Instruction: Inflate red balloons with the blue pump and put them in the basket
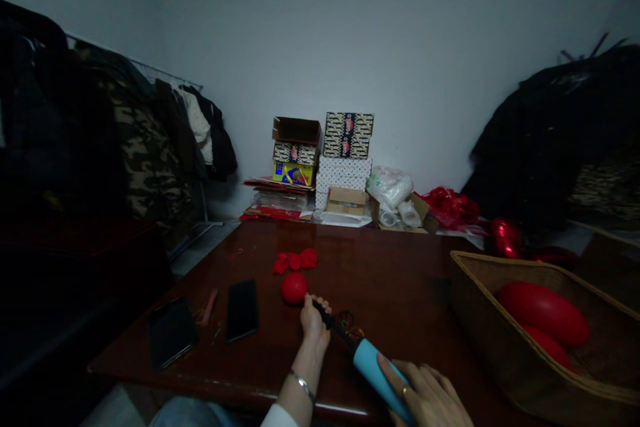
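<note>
Over the table, my left hand (316,321) is closed around the black nozzle end of a balloon pump and the neck of a small, partly inflated red balloon (294,288). The balloon sits just beyond my thumb; its neck is hidden in my fingers. The pump (381,379) has a light blue barrel and points up and to the left. My right hand (427,388) is wrapped round the barrel's near end. Limp red balloons (296,260) lie just behind the inflated one. Coloured rubber bands (350,325) rest beside the nozzle.
A wicker basket (493,320) on the right holds large red balloons (545,312). Two dark flat devices, a phone (242,310) and a tablet (173,332), lie left on the brown table (390,267). Stacked boxes (345,180) stand behind; clothes (145,147) hang left.
</note>
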`<state>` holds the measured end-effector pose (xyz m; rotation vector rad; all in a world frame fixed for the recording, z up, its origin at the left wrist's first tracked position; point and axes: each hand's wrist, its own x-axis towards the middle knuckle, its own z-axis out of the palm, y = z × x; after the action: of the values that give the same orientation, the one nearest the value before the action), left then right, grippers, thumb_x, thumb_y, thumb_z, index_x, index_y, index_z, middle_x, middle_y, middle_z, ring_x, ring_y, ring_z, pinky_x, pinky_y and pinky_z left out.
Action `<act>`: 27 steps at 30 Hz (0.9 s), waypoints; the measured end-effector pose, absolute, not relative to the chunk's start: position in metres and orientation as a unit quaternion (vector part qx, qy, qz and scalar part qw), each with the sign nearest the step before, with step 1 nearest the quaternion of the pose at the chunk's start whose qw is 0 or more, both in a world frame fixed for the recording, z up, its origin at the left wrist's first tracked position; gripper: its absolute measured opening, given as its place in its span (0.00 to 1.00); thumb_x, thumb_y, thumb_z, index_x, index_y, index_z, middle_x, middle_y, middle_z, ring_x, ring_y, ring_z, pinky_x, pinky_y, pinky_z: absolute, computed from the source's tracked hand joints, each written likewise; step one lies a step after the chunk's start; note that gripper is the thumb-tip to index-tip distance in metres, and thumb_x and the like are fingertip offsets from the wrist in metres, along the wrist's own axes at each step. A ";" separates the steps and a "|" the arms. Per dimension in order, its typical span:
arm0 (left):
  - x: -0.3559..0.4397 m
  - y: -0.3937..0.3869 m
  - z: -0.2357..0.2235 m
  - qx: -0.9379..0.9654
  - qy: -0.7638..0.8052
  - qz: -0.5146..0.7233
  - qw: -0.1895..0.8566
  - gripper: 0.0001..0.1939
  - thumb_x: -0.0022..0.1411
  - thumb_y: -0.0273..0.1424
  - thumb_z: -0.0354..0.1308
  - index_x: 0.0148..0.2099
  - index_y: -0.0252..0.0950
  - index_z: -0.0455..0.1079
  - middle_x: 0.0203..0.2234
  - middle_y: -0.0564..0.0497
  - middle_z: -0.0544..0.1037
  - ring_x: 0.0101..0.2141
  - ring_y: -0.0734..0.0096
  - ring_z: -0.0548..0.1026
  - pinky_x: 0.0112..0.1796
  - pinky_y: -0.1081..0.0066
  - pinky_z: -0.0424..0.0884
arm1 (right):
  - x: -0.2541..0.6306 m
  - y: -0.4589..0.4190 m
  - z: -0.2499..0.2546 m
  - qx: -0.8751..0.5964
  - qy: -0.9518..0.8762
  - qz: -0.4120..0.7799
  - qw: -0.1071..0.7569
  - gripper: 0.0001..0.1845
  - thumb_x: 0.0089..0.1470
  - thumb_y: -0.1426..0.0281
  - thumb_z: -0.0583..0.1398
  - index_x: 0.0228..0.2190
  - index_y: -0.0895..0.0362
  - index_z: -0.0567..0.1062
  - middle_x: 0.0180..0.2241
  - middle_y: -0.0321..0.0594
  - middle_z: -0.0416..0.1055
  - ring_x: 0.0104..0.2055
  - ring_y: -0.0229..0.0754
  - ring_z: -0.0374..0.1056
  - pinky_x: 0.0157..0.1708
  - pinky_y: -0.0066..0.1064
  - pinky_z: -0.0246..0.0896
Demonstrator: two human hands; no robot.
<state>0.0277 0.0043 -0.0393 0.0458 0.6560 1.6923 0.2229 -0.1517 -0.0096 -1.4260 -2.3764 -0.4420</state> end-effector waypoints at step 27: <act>0.030 0.000 -0.045 0.041 0.305 0.726 0.615 0.11 0.63 0.32 0.48 0.27 0.36 0.56 0.15 0.58 0.59 0.14 0.80 0.59 0.16 0.79 0.55 | 0.188 -0.136 -0.010 -0.501 -0.824 -0.179 0.193 0.36 0.39 0.73 0.55 0.54 0.49 0.62 0.40 0.37 0.72 0.37 0.41 0.68 0.44 0.39 0.51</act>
<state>0.0300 -0.0002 -0.0452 0.0937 0.7027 1.6724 0.1877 -0.1362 -0.0100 -1.4067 -2.3128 -0.5033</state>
